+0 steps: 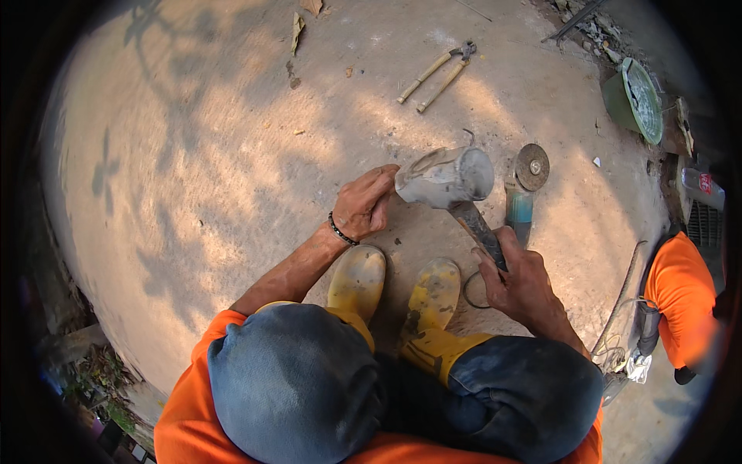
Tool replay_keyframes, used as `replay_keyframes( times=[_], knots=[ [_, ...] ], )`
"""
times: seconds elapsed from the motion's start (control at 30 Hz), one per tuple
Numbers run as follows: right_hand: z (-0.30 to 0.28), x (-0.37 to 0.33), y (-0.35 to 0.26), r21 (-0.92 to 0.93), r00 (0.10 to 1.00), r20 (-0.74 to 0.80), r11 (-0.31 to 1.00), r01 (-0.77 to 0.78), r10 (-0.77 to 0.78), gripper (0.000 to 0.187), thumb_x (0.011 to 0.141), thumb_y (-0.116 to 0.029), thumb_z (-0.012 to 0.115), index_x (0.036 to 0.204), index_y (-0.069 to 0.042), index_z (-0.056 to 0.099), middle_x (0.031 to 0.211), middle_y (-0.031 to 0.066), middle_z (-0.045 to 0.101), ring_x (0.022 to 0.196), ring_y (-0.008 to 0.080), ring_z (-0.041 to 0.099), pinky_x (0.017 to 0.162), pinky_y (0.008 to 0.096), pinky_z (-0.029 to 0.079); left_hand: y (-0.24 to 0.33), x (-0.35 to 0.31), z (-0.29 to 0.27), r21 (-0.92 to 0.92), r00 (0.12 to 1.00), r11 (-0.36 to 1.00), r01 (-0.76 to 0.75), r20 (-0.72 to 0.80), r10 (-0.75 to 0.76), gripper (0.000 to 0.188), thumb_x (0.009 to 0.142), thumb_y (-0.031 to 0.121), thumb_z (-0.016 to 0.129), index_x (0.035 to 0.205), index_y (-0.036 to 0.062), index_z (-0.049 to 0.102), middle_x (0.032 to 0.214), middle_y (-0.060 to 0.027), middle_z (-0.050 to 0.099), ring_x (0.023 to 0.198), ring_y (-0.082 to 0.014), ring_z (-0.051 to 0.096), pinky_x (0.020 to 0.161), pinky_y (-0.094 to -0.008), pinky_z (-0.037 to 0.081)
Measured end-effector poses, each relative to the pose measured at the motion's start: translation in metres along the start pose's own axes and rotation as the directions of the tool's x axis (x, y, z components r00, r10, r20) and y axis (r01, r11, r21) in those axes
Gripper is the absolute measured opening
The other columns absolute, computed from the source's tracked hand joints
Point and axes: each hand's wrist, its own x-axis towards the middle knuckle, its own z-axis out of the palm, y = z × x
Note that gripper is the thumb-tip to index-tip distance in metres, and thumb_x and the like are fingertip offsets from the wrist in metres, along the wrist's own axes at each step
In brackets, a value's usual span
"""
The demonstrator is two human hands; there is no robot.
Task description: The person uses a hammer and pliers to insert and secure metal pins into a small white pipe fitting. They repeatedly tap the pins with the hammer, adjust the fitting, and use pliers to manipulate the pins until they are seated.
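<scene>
Currently: R hand (519, 274) fingers clamped on hammer (444, 182) hndl | L hand (365, 203) fingers curled @ head end, can't tell grip | grinder (519, 207) nr hammer

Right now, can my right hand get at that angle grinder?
Probably not without letting go: your right hand grips the hammer by its handle, though the angle grinder lies just ahead.

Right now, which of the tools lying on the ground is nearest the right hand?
The teal angle grinder with the round disc: it lies just beyond the right hand, which grips the hammer. The yellowish-handled pincers lie farther out.
</scene>
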Motion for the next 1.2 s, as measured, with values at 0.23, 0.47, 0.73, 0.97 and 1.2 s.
replay_keyframes(
  times=[0.23, 0.47, 0.73, 0.97, 1.2],
  knots=[
    [-0.010, -0.001, -0.008, -0.070, 0.936, -0.185, 0.954, 0.290, -0.298, 0.035, 0.100, -0.008, 0.077, 0.125, 0.002, 0.054, 0.084, 0.0292, 0.073, 0.079, 0.0506, 0.076, 0.062, 0.0498, 0.058, -0.004, -0.005, 0.004, 0.001, 0.998, 1.000, -0.015, -0.057, 0.015, 0.049, 0.084, -0.015, 0.064, 0.130, -0.0012, 0.070, 0.119, -0.0229, 0.078, 0.096, -0.0382, 0.079, 0.082, -0.0430, 0.065],
    [-0.018, 0.002, -0.017, -0.070, 0.989, -0.072, 0.989, 0.127, -0.132, 0.037, 0.097, -0.008, 0.078, 0.123, 0.005, 0.055, 0.077, 0.0281, 0.072, 0.070, 0.0470, 0.076, 0.058, 0.0500, 0.058, -0.003, -0.001, 0.002, -0.007, 1.000, 1.000, 0.009, -0.026, -0.009, 0.046, 0.086, -0.015, 0.063, 0.130, -0.0008, 0.069, 0.117, -0.0223, 0.078, 0.098, -0.0412, 0.078, 0.082, -0.0432, 0.065],
    [-0.016, 0.007, -0.020, -0.195, 0.997, 0.038, 0.978, 0.078, -0.072, 0.030, 0.099, -0.005, 0.075, 0.119, 0.002, 0.054, 0.079, 0.0285, 0.072, 0.072, 0.0474, 0.077, 0.060, 0.0491, 0.058, -0.004, 0.000, 0.003, -0.025, 1.000, 1.000, -0.008, -0.016, 0.008, 0.044, 0.088, -0.015, 0.062, 0.129, 0.0008, 0.069, 0.123, -0.0207, 0.077, 0.105, -0.0397, 0.078, 0.086, -0.0419, 0.065],
    [-0.015, -0.004, -0.017, -0.009, 0.954, -0.224, 0.980, 0.200, -0.197, 0.028, 0.100, -0.003, 0.072, 0.120, 0.005, 0.054, 0.078, 0.0276, 0.072, 0.074, 0.0477, 0.078, 0.057, 0.0478, 0.059, -0.013, -0.013, 0.006, -0.059, 0.986, 0.987, 0.150, 0.077, -0.146, 0.035, 0.104, 0.009, 0.073, 0.137, 0.0045, 0.064, 0.119, -0.0198, 0.075, 0.103, -0.0393, 0.077, 0.084, -0.0440, 0.064],
    [0.010, 0.012, 0.005, -0.018, 0.998, -0.028, 0.998, 0.062, -0.063, 0.026, 0.103, -0.010, 0.073, 0.120, 0.003, 0.057, 0.078, 0.0286, 0.071, 0.073, 0.0495, 0.076, 0.059, 0.0493, 0.057, -0.025, -0.019, 0.008, 0.020, 0.982, 0.987, 0.159, 0.105, -0.160, 0.048, 0.100, 0.016, 0.080, 0.141, 0.0039, 0.059, 0.125, -0.0198, 0.070, 0.108, -0.0408, 0.074, 0.089, -0.0455, 0.062]
  ],
)
